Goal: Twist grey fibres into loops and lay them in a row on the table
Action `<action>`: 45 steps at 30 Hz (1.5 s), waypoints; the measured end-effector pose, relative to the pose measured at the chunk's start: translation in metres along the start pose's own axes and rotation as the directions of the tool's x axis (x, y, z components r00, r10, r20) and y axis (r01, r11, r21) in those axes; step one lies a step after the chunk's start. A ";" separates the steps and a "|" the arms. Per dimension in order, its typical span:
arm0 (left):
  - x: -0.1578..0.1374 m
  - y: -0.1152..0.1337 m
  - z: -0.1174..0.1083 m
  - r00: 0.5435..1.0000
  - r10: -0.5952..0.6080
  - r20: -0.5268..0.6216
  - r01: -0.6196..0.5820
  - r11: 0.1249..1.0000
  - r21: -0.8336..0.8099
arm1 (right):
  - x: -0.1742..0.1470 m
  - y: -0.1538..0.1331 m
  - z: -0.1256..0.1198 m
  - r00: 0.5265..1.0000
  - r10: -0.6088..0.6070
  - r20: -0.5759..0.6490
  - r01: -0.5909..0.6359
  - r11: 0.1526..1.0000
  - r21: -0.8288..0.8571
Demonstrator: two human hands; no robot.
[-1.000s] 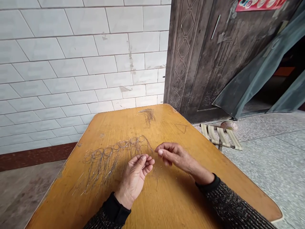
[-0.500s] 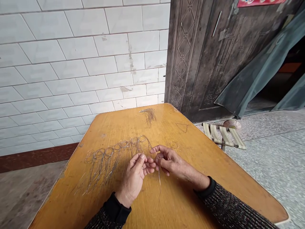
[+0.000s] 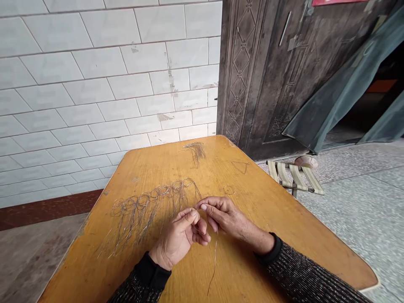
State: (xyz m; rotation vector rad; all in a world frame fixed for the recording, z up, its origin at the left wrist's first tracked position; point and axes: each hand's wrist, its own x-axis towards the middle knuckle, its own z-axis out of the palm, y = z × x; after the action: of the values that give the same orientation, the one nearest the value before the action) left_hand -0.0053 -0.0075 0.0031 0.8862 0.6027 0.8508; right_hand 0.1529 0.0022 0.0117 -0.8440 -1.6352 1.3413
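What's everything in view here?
Table: one, yellow, centre
Looped wires: many, brownish, table's left
Wire bundle: one, brownish, table's far end
Bent wire: one, brownish, table's right
Wire ring: one, brownish, table's right
Held wire: one, pale, centre
Wall: one, white, back left
Skirting: one, maroon, wall's foot
Door: one, brown, back right
Banner: one, red, on door
Curtain: two parts, grey, right
Stool: one, cream, right
Rounded thing: one, pinkish, behind stool
Floor: one, grey, below
Left hand, right hand: two, black-sleeved, centre

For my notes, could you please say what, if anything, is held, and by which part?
The left hand and right hand pinch a thin wire by its upper part.
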 end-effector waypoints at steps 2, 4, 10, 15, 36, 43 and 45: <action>0.000 0.000 0.000 1.000 0.009 -0.008 -0.010 0.997 -0.078 | 0.000 0.001 0.001 0.999 0.004 -0.051 -0.004 1.000 -0.002; 0.000 0.002 0.000 0.999 0.035 -0.040 -0.040 0.993 -0.111 | 0.001 0.001 0.000 0.994 0.016 -0.106 -0.018 1.000 -0.024; 0.003 0.004 -0.001 0.923 0.337 -0.185 -0.212 0.847 0.488 | 0.003 0.001 -0.002 0.981 0.039 -0.192 -0.053 0.996 -0.066; 0.005 0.003 -0.007 0.798 0.577 -0.175 -0.234 0.564 0.792 | 0.003 -0.001 -0.002 0.976 0.058 -0.211 -0.076 0.994 -0.080; 0.001 0.024 -0.018 0.915 0.369 -0.161 -0.148 0.681 0.718 | 0.004 0.000 -0.010 0.965 0.161 -0.208 -0.158 0.987 0.028; -0.001 0.027 -0.016 0.915 0.372 -0.159 -0.166 0.704 0.691 | 0.003 -0.001 -0.009 0.974 0.150 -0.172 -0.146 0.989 0.037; -0.001 0.027 -0.017 0.899 0.408 -0.161 -0.158 0.643 0.749 | 0.003 -0.002 -0.008 0.973 0.144 -0.183 -0.141 0.990 0.030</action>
State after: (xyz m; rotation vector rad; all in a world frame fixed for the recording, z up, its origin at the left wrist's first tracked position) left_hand -0.0289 0.0086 0.0175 1.6260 1.1535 1.0749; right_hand 0.1587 0.0074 0.0145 -1.0606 -1.4404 1.3291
